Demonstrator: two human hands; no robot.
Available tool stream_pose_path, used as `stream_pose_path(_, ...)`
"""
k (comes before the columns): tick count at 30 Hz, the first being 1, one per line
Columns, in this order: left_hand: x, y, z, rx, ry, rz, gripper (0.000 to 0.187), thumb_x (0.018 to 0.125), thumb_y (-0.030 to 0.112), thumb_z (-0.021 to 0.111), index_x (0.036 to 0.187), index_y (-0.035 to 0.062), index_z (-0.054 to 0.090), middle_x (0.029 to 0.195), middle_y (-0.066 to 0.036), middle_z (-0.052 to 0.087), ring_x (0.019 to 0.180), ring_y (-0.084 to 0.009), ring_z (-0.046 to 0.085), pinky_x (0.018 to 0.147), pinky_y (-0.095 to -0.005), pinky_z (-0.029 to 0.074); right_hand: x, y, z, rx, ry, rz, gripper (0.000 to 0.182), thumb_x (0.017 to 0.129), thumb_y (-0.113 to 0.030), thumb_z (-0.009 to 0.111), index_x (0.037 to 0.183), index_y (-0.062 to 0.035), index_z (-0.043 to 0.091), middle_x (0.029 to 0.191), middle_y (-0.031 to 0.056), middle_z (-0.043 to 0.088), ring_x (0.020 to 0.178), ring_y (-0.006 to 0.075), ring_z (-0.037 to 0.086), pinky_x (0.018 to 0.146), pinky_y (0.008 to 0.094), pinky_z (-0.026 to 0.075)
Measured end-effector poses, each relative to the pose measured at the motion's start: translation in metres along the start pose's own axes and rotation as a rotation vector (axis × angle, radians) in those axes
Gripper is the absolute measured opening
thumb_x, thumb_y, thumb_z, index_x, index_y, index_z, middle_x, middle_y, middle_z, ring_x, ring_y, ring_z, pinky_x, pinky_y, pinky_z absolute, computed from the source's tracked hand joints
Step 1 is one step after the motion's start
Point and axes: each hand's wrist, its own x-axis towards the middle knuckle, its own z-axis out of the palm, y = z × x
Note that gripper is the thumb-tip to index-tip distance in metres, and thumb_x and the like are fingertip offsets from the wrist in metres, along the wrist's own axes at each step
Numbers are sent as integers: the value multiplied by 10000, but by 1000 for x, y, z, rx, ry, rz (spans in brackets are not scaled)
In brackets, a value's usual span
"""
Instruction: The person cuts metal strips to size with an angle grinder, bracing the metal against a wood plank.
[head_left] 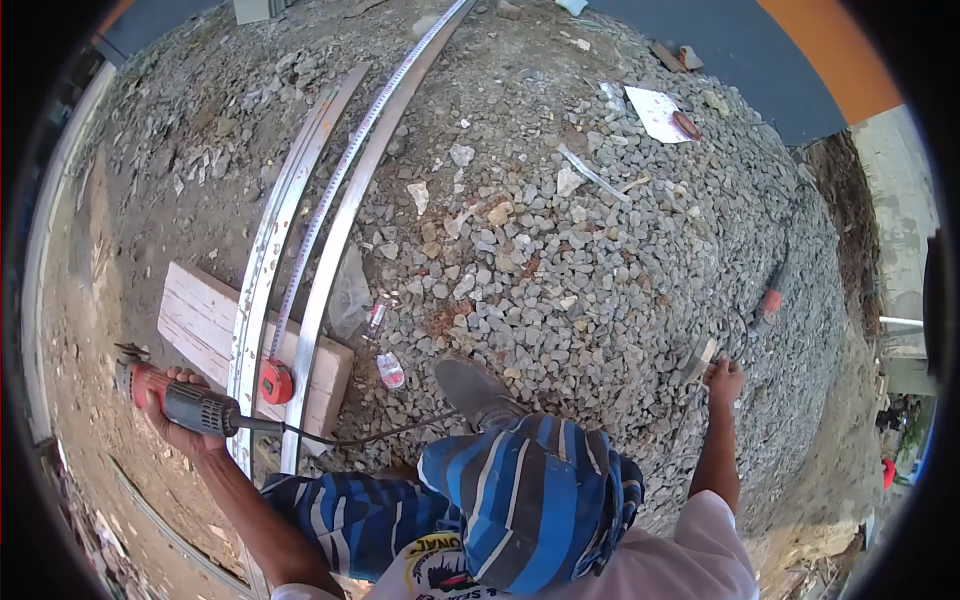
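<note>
- My left hand (174, 428) is closed round the body of a red and dark-grey grinder (185, 402), fingers wrapped over it and thumb side up against the red part
- The grinder is at my left, beside the near part of the metal bars, its disc (131, 352) at the end away from the cord
- From its other end the black cord (372, 437) runs across the bars and over the gravel (560, 330) towards my shoe (478, 392)
- My right hand (725, 381) is well apart from the left, low over the gravel, fingers curled; I cannot tell whether they have hold of anything
- Just beside those fingers is a small pale block (699, 358), and past it an orange-ended dark thing (770, 303), too small to make out
- Two long metal bars, a left one (262, 270) and a right one (334, 240), lie across a pale board (205, 318)
- Between them sits a red tape measure (275, 382), its blade (318, 212) pulled out far along the right bar
- Right of the board, a crumpled red and white packet (390, 371) lies on the stones
</note>
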Motion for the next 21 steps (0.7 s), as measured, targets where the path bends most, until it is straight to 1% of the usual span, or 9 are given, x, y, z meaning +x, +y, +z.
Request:
stream_pose_path(1, -6, -1, 12, 24, 59, 62, 448, 954, 321, 688, 1152, -50, 536, 1036, -156, 609, 972, -279, 621, 944, -415, 555, 10, -10, -27, 50, 91, 0, 210, 1039, -174, 577, 893, -26, 545, 670, 49, 579, 523, 113, 520, 447, 270, 424)
stream_pose_path(4, -16, 1, 22, -39, 103, 145, 446, 938, 333, 697, 1131, -43, 556, 1020, -143, 630, 959, -267, 639, 938, -408, 560, 87, 1, -121, 560, 205, 328, 492, 1020, -338, 543, 1351, 24, 587, 1121, 153, 715, 943, 252, 673, 792, 326, 548)
stream_pose_path(7, -22, -3, 36, 12, 235, 239, 434, 926, 336, 703, 1127, -25, 573, 997, -136, 663, 929, -267, 677, 908, -406, 583, 84, -58, -73, 458, 294, 187, 521, 1025, -368, 558, 1368, 24, 562, 1229, 126, 680, 1012, 224, 669, 811, 307, 540)
stream_pose_path(9, -26, -9, 42, 63, 277, 251, 424, 919, 322, 714, 1133, -20, 583, 994, -133, 672, 947, -269, 674, 918, -410, 578, 79, -82, -25, -269, 104, -189, 581, 1021, -415, 603, 1398, 20, 527, 1271, 100, 652, 1061, 198, 660, 835, 300, 535)
stream_pose_path(10, -27, -15, 49, 99, 296, 259, 419, 917, 319, 717, 1137, -13, 585, 987, -123, 676, 951, -267, 678, 911, -411, 581, 50, -107, 23, -270, 91, -202, 581, 1021, -415, 603, 1398, 20, 527, 1271, 100, 652, 1061, 198, 660, 835, 300, 535)
stream_pose_path(11, -30, -21, 53, 93, 285, 229, 418, 917, 314, 719, 1152, -3, 580, 1002, -112, 674, 953, -261, 683, 901, -412, 583, -22, -136, 85, 31, -300, -352, 571, 1006, -407, 645, 1371, 20, 543, 1169, 84, 677, 1009, 173, 672, 827, 300, 541)
stream_pose_path(17, -39, -62, 70, 309, 186, 103, 516, 902, 370, 732, 1234, 29, 531, 1101, -138, 650, 988, -232, 670, 832, -402, 594, -334, -259, 290, -25, -1583, -504, 592, 970, -223, 711, 1438, 46, 467, 1239, 161, 642, 1078, 172, 638, 956, 317, 519)
stream_pose_path(18, -41, -67, 78, 362, 189, 126, 504, 910, 349, 733, 1232, 18, 531, 1089, -127, 656, 958, -208, 670, 823, -367, 588, -375, -274, 303, -74, -1781, -521, 746, 944, -359, 738, 1478, 44, 409, 1312, 189, 595, 1120, 216, 625, 984, 359, 514)
stream_pose_path(21, -42, -86, 93, 504, 275, 236, 485, 943, 350, 721, 1236, 4, 547, 1054, -84, 670, 922, -142, 662, 810, -316, 552, -457, -282, 336, -192, -1870, -869, 912, 894, -513, 748, 1509, 37, 359, 1352, 215, 554, 1172, 281, 599, 1037, 408, 482)
